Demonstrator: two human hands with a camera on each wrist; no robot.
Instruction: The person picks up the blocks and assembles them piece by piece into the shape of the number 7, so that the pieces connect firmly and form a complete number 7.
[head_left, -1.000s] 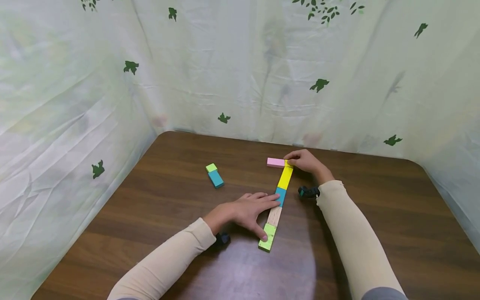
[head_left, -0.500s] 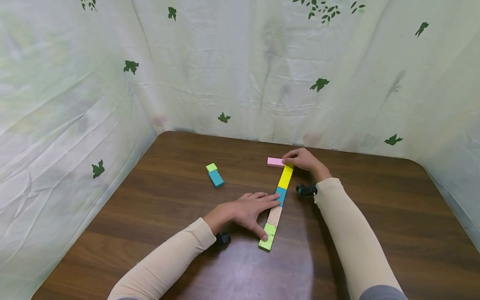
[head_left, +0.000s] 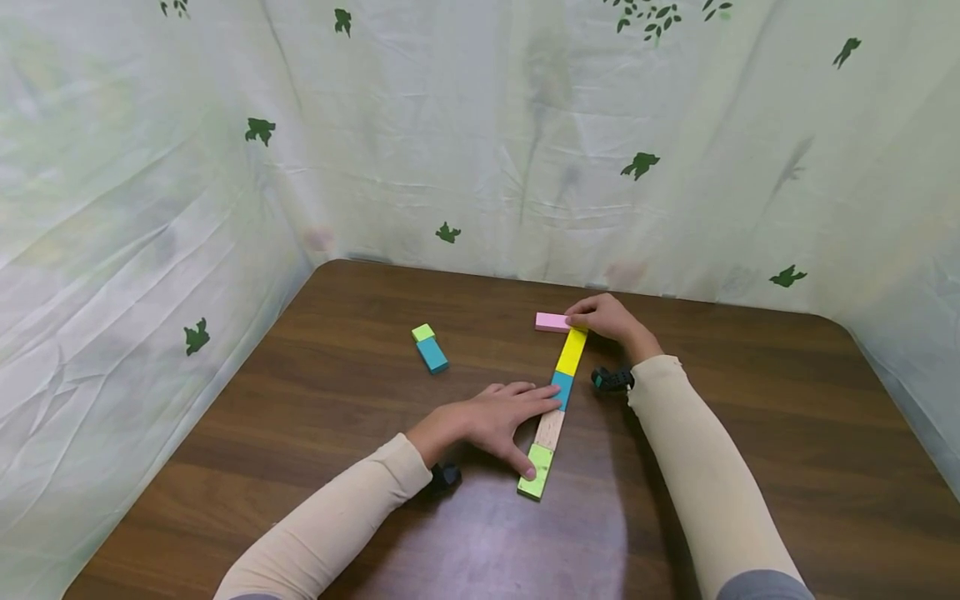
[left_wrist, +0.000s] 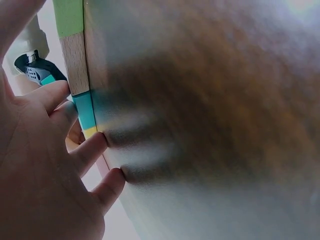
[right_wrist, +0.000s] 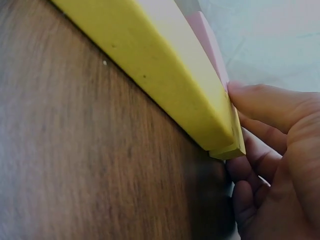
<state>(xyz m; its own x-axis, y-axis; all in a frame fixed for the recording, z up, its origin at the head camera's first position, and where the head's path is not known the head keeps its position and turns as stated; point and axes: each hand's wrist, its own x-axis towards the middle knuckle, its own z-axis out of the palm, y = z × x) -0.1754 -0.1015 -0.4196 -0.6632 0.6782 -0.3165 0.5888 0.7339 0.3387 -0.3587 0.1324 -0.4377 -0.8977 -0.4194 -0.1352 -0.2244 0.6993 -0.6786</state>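
A row of blocks runs along the table: green (head_left: 536,487), bare wood (head_left: 549,430), blue (head_left: 565,393) and long yellow (head_left: 572,352). My left hand (head_left: 491,421) lies spread beside it, thumb on the green block and fingertips on the blue. At the far end my right hand (head_left: 609,321) pinches a small yellow block (right_wrist: 232,151), mostly hidden from the head view by the fingers. The right thumb touches the near end of the pink block (head_left: 551,322), which points left from there. In the right wrist view the long yellow block (right_wrist: 165,75) abuts the small one.
Left of the row, a small green block (head_left: 423,332) and a blue block (head_left: 432,355) lie end to end on the brown wooden table (head_left: 345,358). A pale curtain (head_left: 495,167) with bird prints hangs behind the table's far edge.
My right hand has shifted slightly left, covering the small yellow block and reaching the pink block's end. The left hand has stayed in place, and the row looks the same.
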